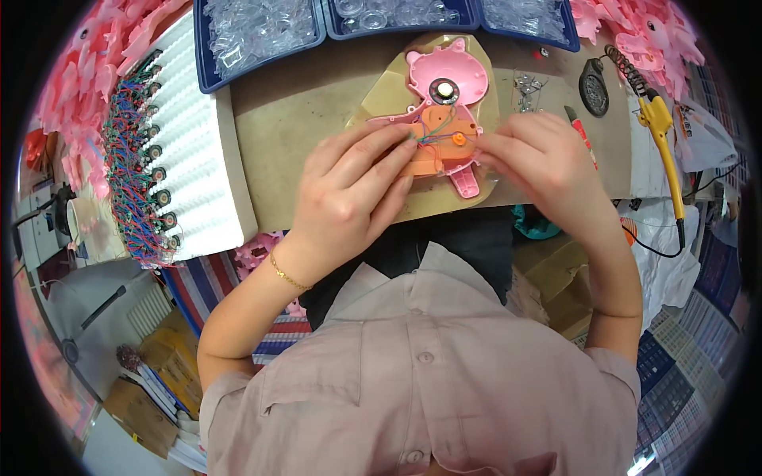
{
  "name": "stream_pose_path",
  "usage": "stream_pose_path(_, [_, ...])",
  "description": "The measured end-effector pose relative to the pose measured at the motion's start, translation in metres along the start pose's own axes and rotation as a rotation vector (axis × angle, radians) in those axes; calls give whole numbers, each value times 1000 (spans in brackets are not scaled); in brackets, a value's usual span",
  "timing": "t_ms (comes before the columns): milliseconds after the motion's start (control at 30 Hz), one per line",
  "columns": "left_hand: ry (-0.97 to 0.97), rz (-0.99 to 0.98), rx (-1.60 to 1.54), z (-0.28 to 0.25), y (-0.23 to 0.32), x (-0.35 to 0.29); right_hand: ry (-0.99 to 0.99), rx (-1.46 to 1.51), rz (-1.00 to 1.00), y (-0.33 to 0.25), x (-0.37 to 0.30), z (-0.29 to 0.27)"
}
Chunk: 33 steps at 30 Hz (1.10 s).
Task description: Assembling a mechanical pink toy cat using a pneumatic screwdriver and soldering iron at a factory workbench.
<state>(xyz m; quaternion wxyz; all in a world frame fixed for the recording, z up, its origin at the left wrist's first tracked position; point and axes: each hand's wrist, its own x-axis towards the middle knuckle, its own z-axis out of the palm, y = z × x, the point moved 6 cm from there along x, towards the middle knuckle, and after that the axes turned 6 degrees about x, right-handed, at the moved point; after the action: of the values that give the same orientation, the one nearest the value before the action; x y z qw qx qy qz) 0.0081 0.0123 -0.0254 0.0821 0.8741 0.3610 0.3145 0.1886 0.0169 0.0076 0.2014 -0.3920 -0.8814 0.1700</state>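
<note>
- My left hand (349, 182) was partly closed, its thumb and fingers bent onto the left end of an orange case (446, 151), gripping it there.
- My right hand (548, 159) was nearly closed, thumb and forefinger pinched together at the case's right edge; I could not tell whether a wire was caught between them.
- The orange case was in front of me, over the lower part of a pink shell (470, 75), with thin coloured wires (432, 129) across its top and a small orange knob (459, 138) near its right end.
- A round black part (444, 90) with a pale centre sat in the shell's rounded upper end.
- Beneath the shell was a tan sheet (386, 91) on the table (294, 131).
- Beyond it stood three blue trays (397, 32) of clear plastic pieces (258, 32).
- To my left was a white ridged tray (208, 159); to my right, a yellow soldering iron (664, 147).
</note>
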Motion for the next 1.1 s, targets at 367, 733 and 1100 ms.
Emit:
stream_pose_path(367, [21,-39,60,14,28,28,188,1108,715,2,-12,-2])
stream_pose_path(733, [9,-39,257,5,14,-11,234,480,625,34,-39,6])
stream_pose_path(1100, [-19,63,122,10,30,8,233,244,397,-9,-72,38])
